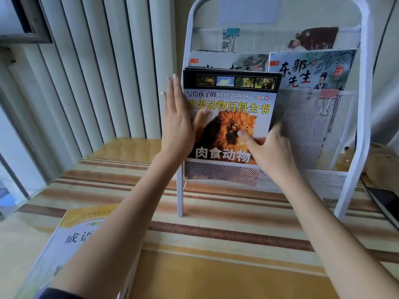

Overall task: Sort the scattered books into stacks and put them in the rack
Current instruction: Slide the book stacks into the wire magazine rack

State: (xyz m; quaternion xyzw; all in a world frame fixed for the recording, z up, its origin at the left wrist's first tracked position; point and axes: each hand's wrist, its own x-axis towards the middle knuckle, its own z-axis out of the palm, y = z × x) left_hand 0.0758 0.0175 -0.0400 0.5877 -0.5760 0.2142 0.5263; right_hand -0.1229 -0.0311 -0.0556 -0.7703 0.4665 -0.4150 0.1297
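Note:
A stack of books fronted by a lion-cover animal book [228, 100] stands upright in the lowest left pocket of the white mesh rack [364, 126]. My left hand [177, 124] lies flat against the stack's left edge, fingers straight and thumb on the cover. My right hand [267, 145] grips the stack's right edge, thumb pressed on the lion picture. A yellow and white book [71, 238] lies flat on the table at lower left, partly under my left forearm.
The rack's upper pockets hold picture books [311, 70] and clipped paper bundles [306, 121]. The rack stands on a striped table [216, 244]. White vertical slats [97, 72] line the wall at left. A dark flat object [386, 203] lies at the right edge.

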